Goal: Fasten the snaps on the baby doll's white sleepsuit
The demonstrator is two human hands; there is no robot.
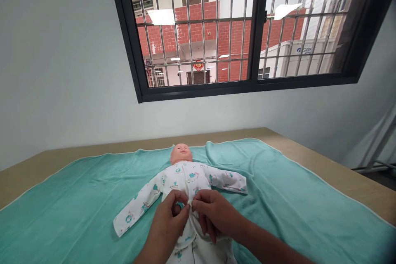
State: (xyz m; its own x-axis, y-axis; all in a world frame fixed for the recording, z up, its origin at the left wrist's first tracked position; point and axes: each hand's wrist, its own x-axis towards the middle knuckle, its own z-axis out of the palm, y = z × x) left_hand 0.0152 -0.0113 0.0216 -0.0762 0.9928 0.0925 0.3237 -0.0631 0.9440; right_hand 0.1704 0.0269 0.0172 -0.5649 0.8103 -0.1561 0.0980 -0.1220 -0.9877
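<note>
A green blanket (293,198) covers a wooden table (340,169); on it a doll (182,154) lies face up in a printed white romper (185,179), whose front both the left hand (168,218) and right hand (213,212) pinch shut at its middle

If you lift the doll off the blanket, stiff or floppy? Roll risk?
The doll probably lifts light; its sleeves lie flat and look empty, so they would likely flop. Spread flat on the soft blanket, it seems unlikely to roll. Both hands pinch its suit front.
</note>
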